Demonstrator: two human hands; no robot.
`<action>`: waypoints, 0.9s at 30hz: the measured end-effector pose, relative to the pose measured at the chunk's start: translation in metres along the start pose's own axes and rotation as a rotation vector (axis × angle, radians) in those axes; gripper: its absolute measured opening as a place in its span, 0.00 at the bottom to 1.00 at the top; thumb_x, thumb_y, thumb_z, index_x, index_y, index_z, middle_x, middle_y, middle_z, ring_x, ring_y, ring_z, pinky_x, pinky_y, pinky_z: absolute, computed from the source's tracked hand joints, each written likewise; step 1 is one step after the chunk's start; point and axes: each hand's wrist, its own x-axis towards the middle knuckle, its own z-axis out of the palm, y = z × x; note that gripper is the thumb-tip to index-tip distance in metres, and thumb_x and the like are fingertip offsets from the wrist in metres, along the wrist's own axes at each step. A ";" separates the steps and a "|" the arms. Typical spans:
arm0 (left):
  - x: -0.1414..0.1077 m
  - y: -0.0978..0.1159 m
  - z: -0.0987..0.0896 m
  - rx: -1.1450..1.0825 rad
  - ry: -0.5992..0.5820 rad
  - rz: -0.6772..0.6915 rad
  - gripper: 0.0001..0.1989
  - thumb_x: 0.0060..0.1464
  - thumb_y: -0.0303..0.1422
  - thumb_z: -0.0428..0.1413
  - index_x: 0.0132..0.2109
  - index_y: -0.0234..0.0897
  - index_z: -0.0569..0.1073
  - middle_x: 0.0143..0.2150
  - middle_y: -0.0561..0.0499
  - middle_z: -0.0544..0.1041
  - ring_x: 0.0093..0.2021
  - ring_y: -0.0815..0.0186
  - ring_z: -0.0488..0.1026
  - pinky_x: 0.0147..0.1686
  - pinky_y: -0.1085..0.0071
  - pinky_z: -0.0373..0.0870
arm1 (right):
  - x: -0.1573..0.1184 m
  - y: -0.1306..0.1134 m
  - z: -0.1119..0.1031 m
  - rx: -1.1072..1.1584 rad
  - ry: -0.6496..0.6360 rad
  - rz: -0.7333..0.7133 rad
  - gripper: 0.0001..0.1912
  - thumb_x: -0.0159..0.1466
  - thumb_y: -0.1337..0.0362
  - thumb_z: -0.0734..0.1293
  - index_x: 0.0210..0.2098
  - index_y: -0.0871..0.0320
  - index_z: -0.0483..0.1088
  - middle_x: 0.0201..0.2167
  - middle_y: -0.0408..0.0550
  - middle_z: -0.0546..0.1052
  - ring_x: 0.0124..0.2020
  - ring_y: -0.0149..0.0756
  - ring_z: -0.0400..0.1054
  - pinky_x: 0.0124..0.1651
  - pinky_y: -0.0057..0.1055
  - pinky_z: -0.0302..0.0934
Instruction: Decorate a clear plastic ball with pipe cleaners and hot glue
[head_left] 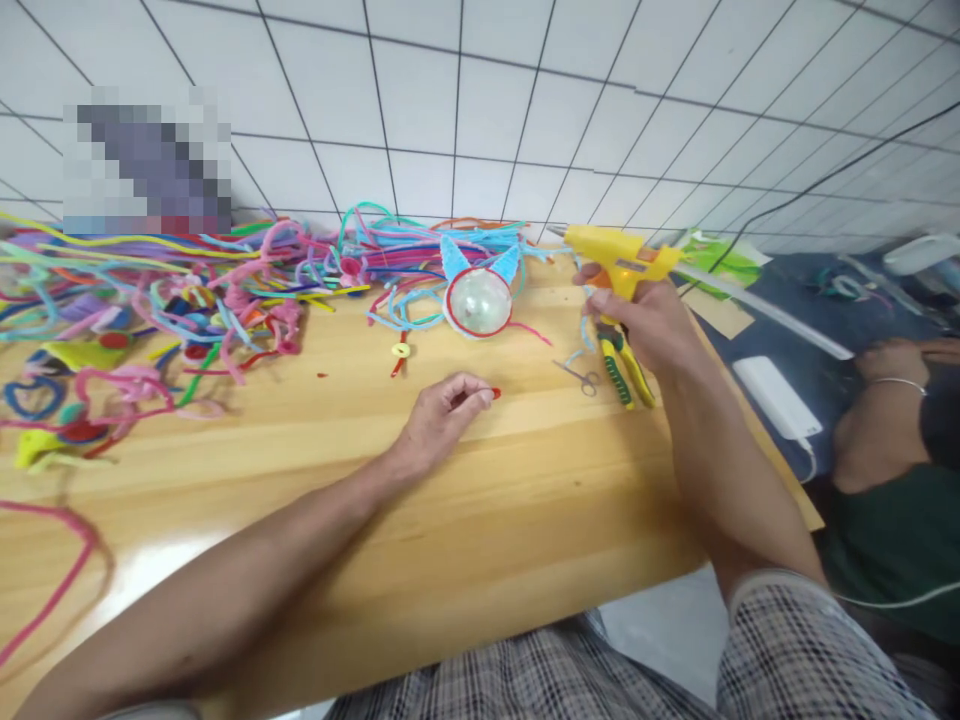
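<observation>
My left hand (450,415) rests low over the middle of the table, thumb and fingers pinched on a small red piece (496,393). On the right, my right hand (637,310) is wrapped around the handle of a yellow hot glue gun (619,255), its nozzle pointing left and a clear glue stick (765,308) sticking out of its back. Beyond my left hand stands a clear round dome with a red rim (480,302) and two blue pointed ears (505,264). Yellow-green pliers (616,370) and small scissors (579,377) lie below my right hand.
A heap of coloured pipe cleaners (262,265) spreads across the table's back and left. A red twist with a yellow button (401,351) lies left of the dome. Beyond the table's right edge are a white power strip (778,397) and another person's arm (877,420).
</observation>
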 end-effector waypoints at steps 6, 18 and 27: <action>-0.001 0.003 -0.002 -0.004 -0.011 -0.014 0.18 0.63 0.50 0.67 0.40 0.38 0.83 0.36 0.50 0.82 0.37 0.64 0.75 0.42 0.67 0.75 | 0.013 0.015 0.023 -0.084 -0.021 0.036 0.17 0.64 0.51 0.77 0.47 0.53 0.84 0.45 0.49 0.86 0.42 0.44 0.77 0.50 0.45 0.75; -0.003 0.005 -0.003 -0.073 0.056 -0.076 0.20 0.62 0.52 0.70 0.39 0.38 0.83 0.35 0.51 0.82 0.35 0.66 0.74 0.41 0.68 0.75 | 0.006 0.024 0.020 -0.192 -0.075 0.047 0.18 0.68 0.46 0.76 0.48 0.52 0.86 0.49 0.51 0.88 0.46 0.48 0.80 0.53 0.49 0.77; -0.004 0.015 -0.002 -0.161 0.179 -0.020 0.27 0.58 0.59 0.73 0.38 0.37 0.83 0.32 0.51 0.83 0.29 0.69 0.71 0.34 0.72 0.71 | 0.002 0.008 0.020 -0.247 -0.115 0.113 0.21 0.70 0.48 0.72 0.54 0.54 0.85 0.48 0.51 0.88 0.43 0.46 0.79 0.52 0.46 0.75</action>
